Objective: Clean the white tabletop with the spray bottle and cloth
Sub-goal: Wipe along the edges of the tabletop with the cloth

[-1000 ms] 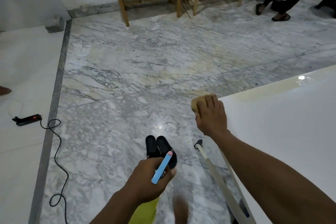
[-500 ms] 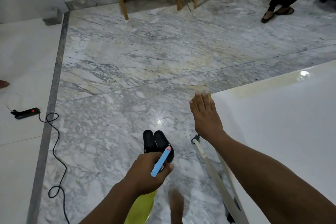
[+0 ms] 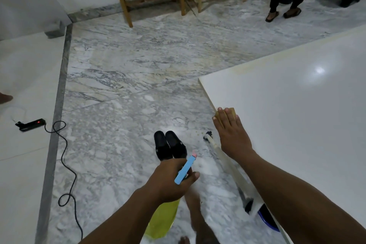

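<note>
Head view: cloth (image 3: 225,112) at tabletop (image 3: 287,109) edge

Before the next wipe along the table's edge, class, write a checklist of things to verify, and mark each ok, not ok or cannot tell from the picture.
1. Cloth under the right hand, flat on the tabletop: ok.
2. Spray bottle gripped in the left hand: ok.
3. Nozzle aimed at the tabletop: not ok, it points across the floor.
4. Tabletop ahead free of objects: ok.
5. Yellowish stain along the far edge removed: not ok.
6. Liquid left in the bottle: cannot tell.
</note>
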Demonstrator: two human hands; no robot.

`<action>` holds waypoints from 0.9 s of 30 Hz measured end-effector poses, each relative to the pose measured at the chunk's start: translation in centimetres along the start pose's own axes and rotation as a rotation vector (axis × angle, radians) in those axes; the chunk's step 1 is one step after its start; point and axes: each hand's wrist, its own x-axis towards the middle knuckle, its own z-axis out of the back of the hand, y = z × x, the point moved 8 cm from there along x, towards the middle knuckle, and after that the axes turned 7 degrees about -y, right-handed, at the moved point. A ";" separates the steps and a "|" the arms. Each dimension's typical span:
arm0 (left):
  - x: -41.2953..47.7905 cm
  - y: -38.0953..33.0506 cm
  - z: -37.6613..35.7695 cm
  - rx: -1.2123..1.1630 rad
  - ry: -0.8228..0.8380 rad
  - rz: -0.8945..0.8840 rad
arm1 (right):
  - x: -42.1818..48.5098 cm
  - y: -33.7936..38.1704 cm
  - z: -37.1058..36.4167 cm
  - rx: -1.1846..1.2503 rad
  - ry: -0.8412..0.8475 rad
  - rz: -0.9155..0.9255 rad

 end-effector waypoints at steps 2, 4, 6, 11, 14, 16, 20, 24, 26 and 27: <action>-2.3 0.1 -1.5 0.005 0.022 0.015 | -3.4 0.1 0.4 0.012 -0.011 -0.006; -4.2 -0.3 -3.1 0.027 0.044 0.011 | -6.8 0.1 0.7 0.010 -0.025 -0.013; -5.9 -1.0 -4.8 0.044 0.073 -0.006 | -10.1 0.0 1.0 0.009 -0.046 -0.031; -9.8 -3.8 -8.8 0.088 0.124 -0.048 | -19.1 -0.1 2.1 0.036 -0.060 -0.067; -11.9 -5.7 -11.2 0.084 0.143 -0.047 | -24.4 -0.2 2.7 0.045 -0.044 -0.078; -13.5 -7.1 -12.8 0.107 0.139 -0.066 | -27.9 0.0 3.2 0.044 -0.042 -0.079; -18.0 -9.8 -16.5 0.117 0.139 -0.075 | -35.4 -0.2 3.9 0.044 -0.006 -0.087; -22.9 -11.8 -19.8 0.133 0.133 -0.077 | -43.8 0.3 4.9 0.079 0.025 -0.069; -24.8 -12.8 -21.0 0.143 0.121 -0.084 | -47.2 -0.2 5.2 0.219 0.045 -0.105; -25.8 -13.4 -21.5 0.148 0.116 -0.088 | -49.1 -0.8 5.6 0.328 0.079 -0.193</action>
